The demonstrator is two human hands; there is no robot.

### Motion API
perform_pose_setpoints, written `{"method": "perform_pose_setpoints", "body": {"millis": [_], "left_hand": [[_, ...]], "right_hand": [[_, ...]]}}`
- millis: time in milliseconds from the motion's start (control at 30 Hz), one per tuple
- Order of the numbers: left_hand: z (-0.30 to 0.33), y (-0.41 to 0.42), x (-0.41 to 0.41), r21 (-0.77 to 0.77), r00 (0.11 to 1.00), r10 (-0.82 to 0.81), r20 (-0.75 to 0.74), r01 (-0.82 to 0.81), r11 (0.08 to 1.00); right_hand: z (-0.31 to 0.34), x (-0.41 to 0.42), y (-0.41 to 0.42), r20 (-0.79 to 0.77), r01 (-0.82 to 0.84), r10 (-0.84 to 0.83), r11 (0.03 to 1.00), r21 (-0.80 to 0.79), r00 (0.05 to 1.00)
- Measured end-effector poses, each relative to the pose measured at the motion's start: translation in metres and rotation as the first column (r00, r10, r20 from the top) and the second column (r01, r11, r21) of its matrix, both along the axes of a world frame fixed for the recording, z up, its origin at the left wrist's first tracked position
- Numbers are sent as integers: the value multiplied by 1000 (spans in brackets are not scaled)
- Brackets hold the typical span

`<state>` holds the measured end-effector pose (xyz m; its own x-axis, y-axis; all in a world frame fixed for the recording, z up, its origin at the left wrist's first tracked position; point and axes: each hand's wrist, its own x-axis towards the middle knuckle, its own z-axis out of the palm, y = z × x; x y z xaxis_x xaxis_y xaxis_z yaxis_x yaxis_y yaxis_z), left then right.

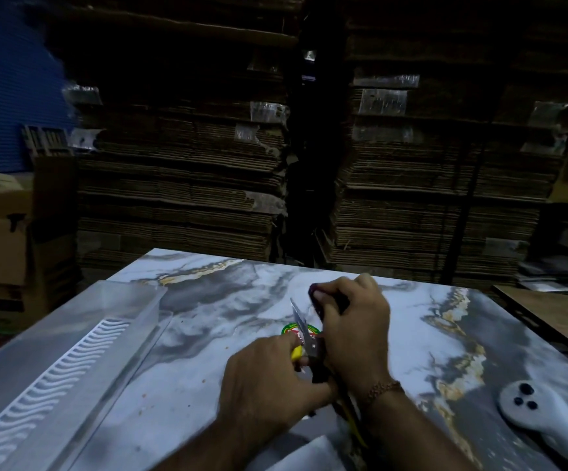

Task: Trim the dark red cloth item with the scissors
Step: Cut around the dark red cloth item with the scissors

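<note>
Left hand (269, 372) curled in a closed grip round the yellow handle of the scissors (304, 338), blades slightly parted and pointing up past its fingers. Right hand (354, 321) gripping the dark red cloth (320, 299), bunched just beyond the blade tips, above the marbled desk (411, 334). Clear bin (72, 351) well left of both grips.

dim rm | marble-look table (411, 334) | flat cardboard stacks (180, 185) behind | blue wall (0, 79) left

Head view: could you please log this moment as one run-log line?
left hand: grips scissors | blades: up | right hand: holds cloth above table | cut: cannot tell
</note>
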<state>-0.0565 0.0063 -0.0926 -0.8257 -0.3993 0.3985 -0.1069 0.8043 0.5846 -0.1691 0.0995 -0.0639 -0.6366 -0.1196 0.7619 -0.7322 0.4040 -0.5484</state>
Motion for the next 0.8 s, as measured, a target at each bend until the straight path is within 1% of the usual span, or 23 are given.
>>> {"method": "perform_pose_setpoints", "body": {"millis": [33,67,100,167,233,267,300,333,467,533,600,700,800], "left_hand": [[1,0,0,5,1000,3,-8,-3,1000],[0,0,1,9,1000,10,-11,-10,1000],[0,0,0,9,1000,21,-8,-21,1000],[0,0,0,0,999,36,7,-36,999],[2,0,1,12,999,42,16,-42,999],[3,0,1,19,999,38,24,-39,999],[4,0,2,21,999,32,31,-33,999],[4,0,2,20,999,27,35,-28,999],[2,0,1,-5,999,21,34,-21,1000],[1,-1,1,-17,999,9,53,-8,1000],[0,-1,0,-25,998,-2,66,3,1000],[1,-2,-1,-26,998,5,65,-3,1000],[1,-2,-2,-11,998,29,55,-28,1000]], "right_hand": [[3,-2,4,17,-3,4,998,-56,1000],[6,-5,8,36,-21,23,998,-65,999],[8,-6,12,56,-54,56,998,-36,997],[11,-6,20,121,-155,145,985,81,982],[11,-4,24,169,-236,197,937,257,966],[12,-4,24,166,-243,196,907,344,967],[11,-3,22,153,-237,191,888,394,970],[11,-3,21,143,-230,187,882,411,972],[9,0,8,83,-193,174,890,413,981],[6,2,0,48,-149,142,892,426,989],[2,2,-6,30,-109,105,907,406,994],[-2,3,-8,-6,-72,79,935,348,997],[3,-1,3,66,-137,127,973,186,990]]}}
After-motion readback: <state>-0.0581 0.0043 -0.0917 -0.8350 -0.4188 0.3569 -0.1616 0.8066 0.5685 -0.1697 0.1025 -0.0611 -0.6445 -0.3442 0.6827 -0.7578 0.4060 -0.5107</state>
